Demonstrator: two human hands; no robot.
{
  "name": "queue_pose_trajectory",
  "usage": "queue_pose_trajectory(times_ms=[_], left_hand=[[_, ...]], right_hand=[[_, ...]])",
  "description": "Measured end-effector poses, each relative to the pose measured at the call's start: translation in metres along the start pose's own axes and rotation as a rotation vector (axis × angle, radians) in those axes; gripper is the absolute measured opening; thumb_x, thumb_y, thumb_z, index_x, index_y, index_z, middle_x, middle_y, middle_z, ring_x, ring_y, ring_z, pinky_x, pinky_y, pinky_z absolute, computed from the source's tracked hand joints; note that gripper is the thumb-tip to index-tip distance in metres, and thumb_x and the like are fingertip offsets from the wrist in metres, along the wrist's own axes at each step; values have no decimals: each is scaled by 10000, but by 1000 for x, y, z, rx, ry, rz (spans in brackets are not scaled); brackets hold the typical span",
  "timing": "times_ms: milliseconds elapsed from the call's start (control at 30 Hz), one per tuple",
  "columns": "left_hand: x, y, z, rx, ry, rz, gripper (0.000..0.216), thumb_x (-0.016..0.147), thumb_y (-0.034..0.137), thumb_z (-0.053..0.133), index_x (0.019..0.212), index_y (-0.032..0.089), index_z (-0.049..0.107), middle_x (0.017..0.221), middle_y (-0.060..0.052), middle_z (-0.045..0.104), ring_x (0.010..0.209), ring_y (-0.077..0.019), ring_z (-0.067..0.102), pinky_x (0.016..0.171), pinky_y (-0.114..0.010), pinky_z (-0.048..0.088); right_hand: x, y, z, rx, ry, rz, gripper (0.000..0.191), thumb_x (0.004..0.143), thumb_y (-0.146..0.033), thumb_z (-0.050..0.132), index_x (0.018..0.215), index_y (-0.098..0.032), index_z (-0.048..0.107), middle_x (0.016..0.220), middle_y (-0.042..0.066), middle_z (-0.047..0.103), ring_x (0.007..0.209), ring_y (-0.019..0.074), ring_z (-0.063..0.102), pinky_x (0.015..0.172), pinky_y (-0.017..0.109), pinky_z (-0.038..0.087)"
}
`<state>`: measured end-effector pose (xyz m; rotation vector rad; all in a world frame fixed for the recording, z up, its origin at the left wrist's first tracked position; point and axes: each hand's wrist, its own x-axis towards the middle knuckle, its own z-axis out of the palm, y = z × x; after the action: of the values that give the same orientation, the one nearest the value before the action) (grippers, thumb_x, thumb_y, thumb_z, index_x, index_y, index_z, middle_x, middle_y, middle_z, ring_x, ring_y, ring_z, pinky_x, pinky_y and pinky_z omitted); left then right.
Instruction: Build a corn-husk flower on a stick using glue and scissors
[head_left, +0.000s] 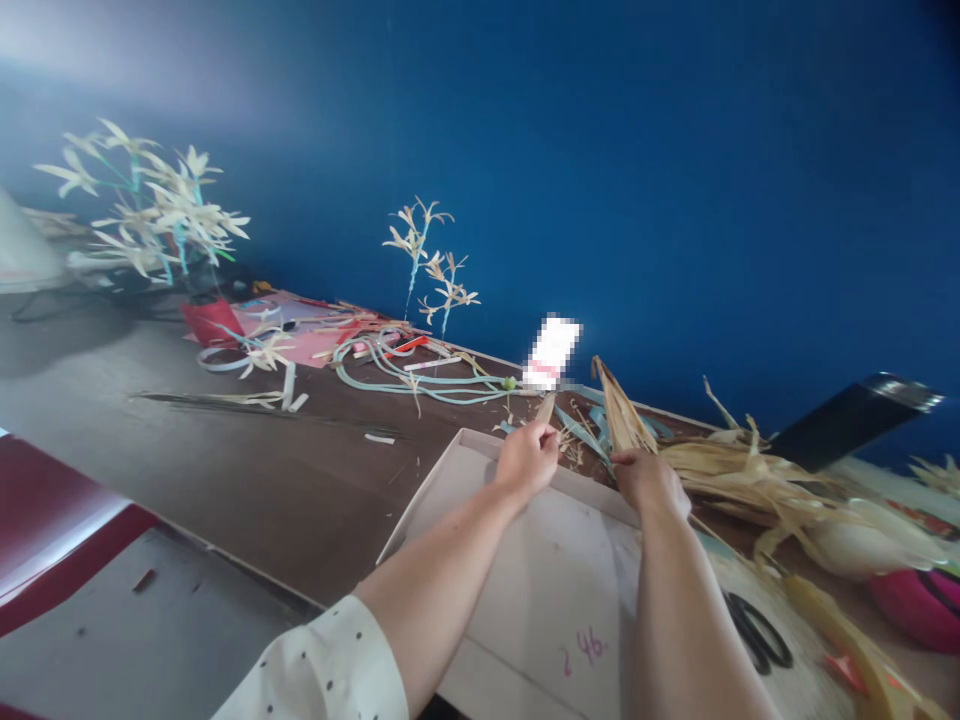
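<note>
My left hand (529, 458) is closed in a pinch on a small strip of dried corn husk (547, 408) that points up from the fingers. To its right, my right hand (651, 482) grips a longer dried corn husk (622, 405) whose tip stands upright. Both hands are over the far edge of a shallow cardboard box lid (465, 470) marked with pink handwriting. A bundle of corn husks (720, 465) lies just right of my right hand. Between and beyond the hands are loose husk scraps (574, 440) and a blurred-out white rectangle (553, 352).
Husk flowers (180, 215) stand in a red pot (212, 322) at the left. Two flower stems (446, 290) rise near the blue wall. Coiled pale tubing (420, 382) lies mid-table. Rightward are a dark bottle (847, 425), black scissors handles (757, 632) and a pink object (919, 608).
</note>
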<state>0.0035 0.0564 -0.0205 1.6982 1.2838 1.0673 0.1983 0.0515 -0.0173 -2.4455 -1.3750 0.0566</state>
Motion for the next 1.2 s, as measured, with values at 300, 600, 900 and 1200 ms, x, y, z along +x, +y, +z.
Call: queue_pose_trajectory(times_ms=[300,600,900,1200], left_hand=[[1,-2,0,-11,4,-8,212,860,301,459,814,217,648,760,1,704,727,-143,612,667,-229,417],[2,-4,1,-37,-1,-15,216,857,301,457,838,218,655,757,0,703,724,-146,612,653,-227,416],[1,-2,1,-6,8,-12,208,855,295,462,791,214,643,759,-3,703,724,-147,614,649,-226,403],[0,0,-1,12,13,-5,210,849,294,463,798,216,651,763,0,707,739,-145,619,659,-225,409]], right_hand=[[-5,-1,-10,104,23,45,284,706,-313,530,913,-281,721,881,93,694,783,278,635,645,364,448],[-5,0,-9,293,192,88,268,686,-290,556,909,-207,678,872,63,695,809,234,627,708,303,427],[-8,-8,-11,128,-9,-104,293,746,-410,545,967,-324,717,932,22,691,823,235,622,682,319,424],[-6,-18,-7,-73,-183,-59,334,774,-359,532,1059,-345,705,1116,54,660,992,293,607,779,386,452]])
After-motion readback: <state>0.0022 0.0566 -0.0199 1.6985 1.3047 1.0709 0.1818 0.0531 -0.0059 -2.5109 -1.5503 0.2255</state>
